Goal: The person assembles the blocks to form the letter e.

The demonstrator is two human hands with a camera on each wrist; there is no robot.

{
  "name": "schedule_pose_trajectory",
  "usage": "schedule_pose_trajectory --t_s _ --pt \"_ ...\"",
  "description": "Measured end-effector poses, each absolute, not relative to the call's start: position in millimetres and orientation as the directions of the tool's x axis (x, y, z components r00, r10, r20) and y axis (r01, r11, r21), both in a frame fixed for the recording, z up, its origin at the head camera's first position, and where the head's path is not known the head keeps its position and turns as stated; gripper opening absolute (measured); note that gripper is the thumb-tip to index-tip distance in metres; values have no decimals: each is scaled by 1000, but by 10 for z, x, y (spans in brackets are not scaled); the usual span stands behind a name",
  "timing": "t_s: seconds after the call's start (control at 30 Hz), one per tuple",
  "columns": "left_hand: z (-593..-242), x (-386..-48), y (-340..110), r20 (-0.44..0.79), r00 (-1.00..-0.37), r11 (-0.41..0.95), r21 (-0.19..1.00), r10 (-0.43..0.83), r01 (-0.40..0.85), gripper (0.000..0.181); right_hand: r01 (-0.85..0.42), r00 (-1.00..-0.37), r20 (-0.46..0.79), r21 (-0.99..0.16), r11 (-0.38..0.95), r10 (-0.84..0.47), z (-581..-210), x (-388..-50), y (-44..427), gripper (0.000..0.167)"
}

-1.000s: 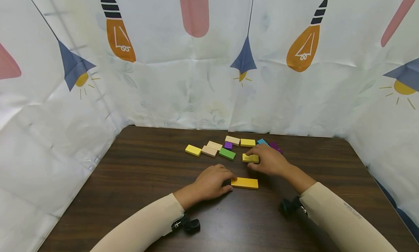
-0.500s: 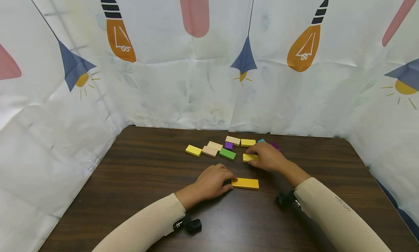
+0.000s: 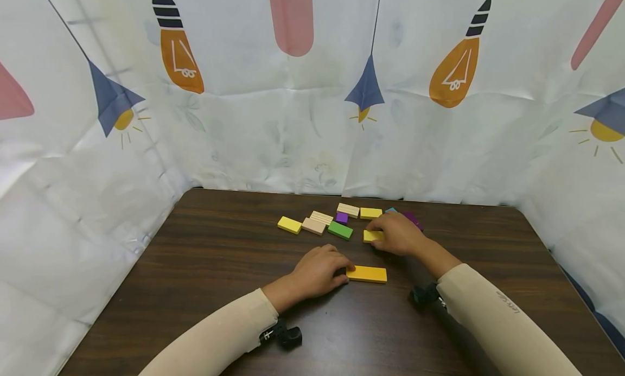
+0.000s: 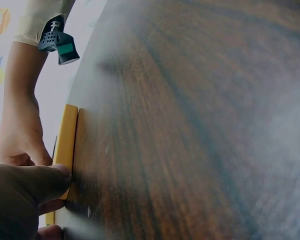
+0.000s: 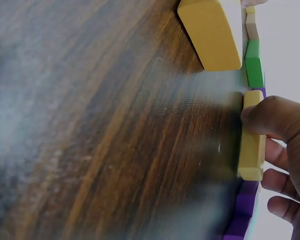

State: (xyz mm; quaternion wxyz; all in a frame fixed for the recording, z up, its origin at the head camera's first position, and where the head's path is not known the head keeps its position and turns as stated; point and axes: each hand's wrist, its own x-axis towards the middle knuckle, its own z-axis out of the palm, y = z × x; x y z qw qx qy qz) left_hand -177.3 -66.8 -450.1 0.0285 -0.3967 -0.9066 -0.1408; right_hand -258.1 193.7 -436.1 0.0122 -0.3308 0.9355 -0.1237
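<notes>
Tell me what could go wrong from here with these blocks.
The right hand pinches a yellow block with purple blocks close by, so it might bump them. The left hand grips the long orange-yellow block only at its left end, so a knock on the free end could swing it round. The green block could get nudged if the yellow block slides left.

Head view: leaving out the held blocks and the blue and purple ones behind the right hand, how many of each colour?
Yellow blocks: 2
Light wood blocks: 3
Purple block: 1
Green block: 1
Total: 7
</notes>
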Motion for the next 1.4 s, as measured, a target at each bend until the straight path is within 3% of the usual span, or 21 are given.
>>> schedule_pose_trajectory --t_s 0.37,1.4 --pt "-4501 -1773 -657 165 -686 650 225 708 725 21 -543 -824 -3 -279 792 -566 -4264 -2407 2080 36" --pt "-4476 -1748 -633 161 -699 666 217 696 714 21 -598 -795 60 -252 761 -604 -4362 -1840 2434 31"
